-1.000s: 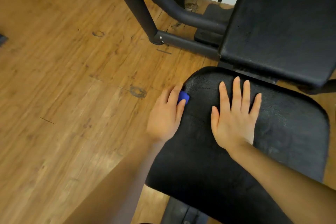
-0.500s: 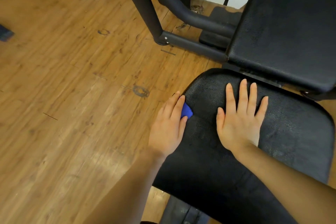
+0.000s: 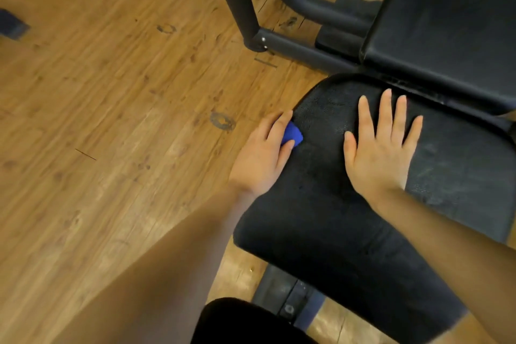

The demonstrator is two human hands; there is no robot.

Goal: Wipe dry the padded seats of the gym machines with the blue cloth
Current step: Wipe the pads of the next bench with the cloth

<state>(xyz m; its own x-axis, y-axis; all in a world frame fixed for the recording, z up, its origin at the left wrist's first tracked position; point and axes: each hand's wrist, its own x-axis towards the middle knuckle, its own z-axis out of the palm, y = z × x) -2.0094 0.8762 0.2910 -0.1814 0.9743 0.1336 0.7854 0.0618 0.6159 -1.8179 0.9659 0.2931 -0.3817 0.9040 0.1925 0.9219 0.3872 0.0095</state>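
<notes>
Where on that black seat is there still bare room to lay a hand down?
The seat is bare between the right hand and its near edge, and right of that hand. The left edge is crowded: the left hand presses the blue cloth there.

No writing, label, brand or number can be read anywhere — not on the black seat pad [image 3: 349, 204], the back pad [image 3: 446, 22] or the floor [image 3: 111, 120].

Warm, dim indoor light; soft overall, slight motion blur.
</notes>
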